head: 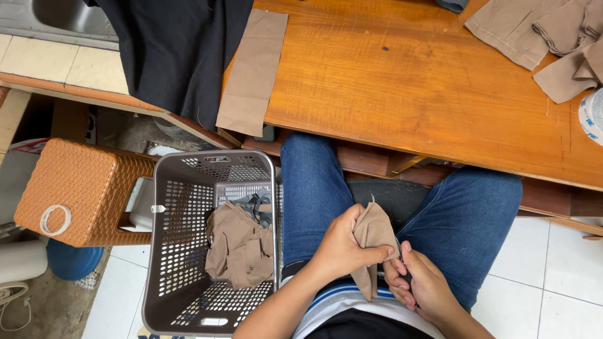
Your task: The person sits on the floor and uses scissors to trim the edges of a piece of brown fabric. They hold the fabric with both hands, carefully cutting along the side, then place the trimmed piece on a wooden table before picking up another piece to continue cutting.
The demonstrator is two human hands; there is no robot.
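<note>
Pinching a small tan fabric piece point(372, 242) over your lap, your left hand point(342, 248) grips its upper fold between thumb and fingers so the loose end hangs down. Your right hand point(422, 285) is curled shut low on the same piece; it may also hold a small dark tool, though the view is too cramped to be sure. Just left of your knee stands a grey perforated basket point(173, 251) with more tan pieces point(242, 248) heaped inside, within easy reach. Beyond it sits a woven orange stool point(78, 188). Farther off, the wooden counter point(408, 88) carries a flat tan strip point(252, 72), black cloth point(179, 53) draped over its edge, and folded tan pieces point(553, 37) at the far right.
</note>
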